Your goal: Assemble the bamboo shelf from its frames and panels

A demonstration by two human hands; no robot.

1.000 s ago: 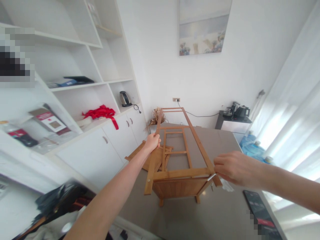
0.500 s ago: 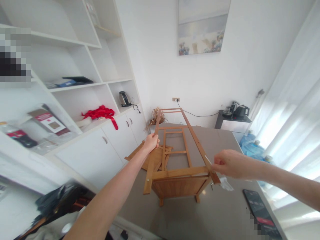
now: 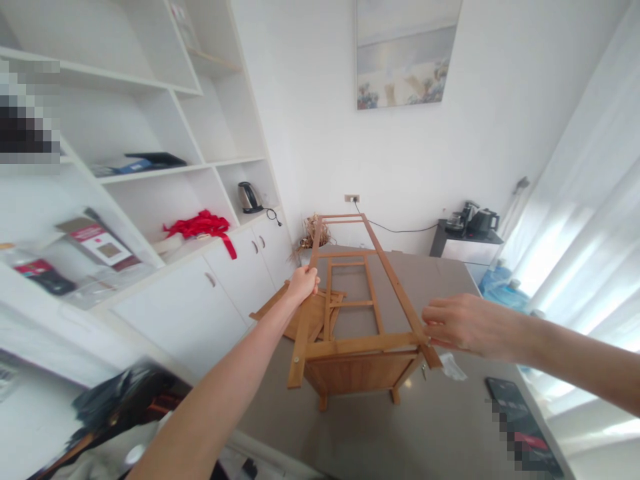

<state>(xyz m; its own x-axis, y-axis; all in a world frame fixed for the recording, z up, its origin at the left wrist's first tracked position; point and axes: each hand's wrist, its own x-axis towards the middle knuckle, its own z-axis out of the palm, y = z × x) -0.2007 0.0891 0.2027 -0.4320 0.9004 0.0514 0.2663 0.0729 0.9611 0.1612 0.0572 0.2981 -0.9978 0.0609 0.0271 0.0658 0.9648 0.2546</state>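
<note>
A wooden frame (image 3: 363,343) with long side rails and crossbars stands on the grey table (image 3: 365,437), with a slatted wooden panel (image 3: 353,375) under its near end. My left hand (image 3: 303,285) is wrapped around the left rail. At the lower end of the right rail, my right hand (image 3: 457,323) has its fingers curled together against the outer side, near the crossbar joint. Whatever is in those fingers is hidden. A small metal piece (image 3: 424,372) and a clear plastic bag (image 3: 453,367) lie just below that hand.
More wooden boards (image 3: 307,317) lie on the table beyond my left arm. A phone (image 3: 523,427) rests at the right edge. Cabinets (image 3: 190,300) line the left side; water bottles (image 3: 513,293) and a black kettle (image 3: 483,222) are at the right.
My right hand has turned at the right rail, and its fingers are less tightly curled. A pale streak beside it no longer shows. My left hand and the frame keep their places.
</note>
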